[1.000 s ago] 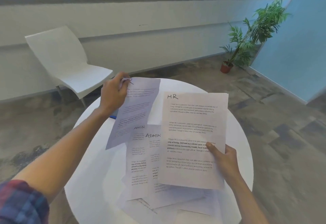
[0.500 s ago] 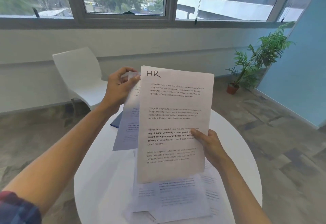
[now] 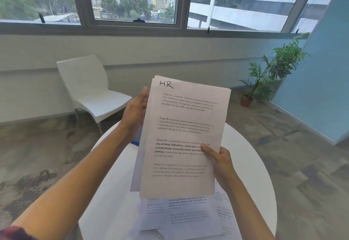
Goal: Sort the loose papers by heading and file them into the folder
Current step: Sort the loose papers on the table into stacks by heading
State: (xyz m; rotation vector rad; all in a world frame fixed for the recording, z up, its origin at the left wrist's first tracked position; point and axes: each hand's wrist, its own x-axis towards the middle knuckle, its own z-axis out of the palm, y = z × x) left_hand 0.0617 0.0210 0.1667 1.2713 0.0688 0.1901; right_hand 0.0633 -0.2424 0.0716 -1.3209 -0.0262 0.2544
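Right hand (image 3: 219, 161) pinches HR sheets (image 3: 183, 137); left hand (image 3: 135, 115) flat, fingers straight, against their edge. Uneven edges: rear sheet may slip.

Counts: 2 hands, left hand (image 3: 135, 115) and right hand (image 3: 219, 161). 1 raised stack of white printed sheets headed "HR" (image 3: 181, 126); a few edges show at its top, exact number unclear. Loose white printed sheets (image 3: 181, 215) on the round white counter (image 3: 251, 173): at least 3, overlapping. 1 white plastic chair (image 3: 90, 92). 1 green potted plant (image 3: 272, 73). 1 blue flat item (image 3: 136, 143), mostly hidden.
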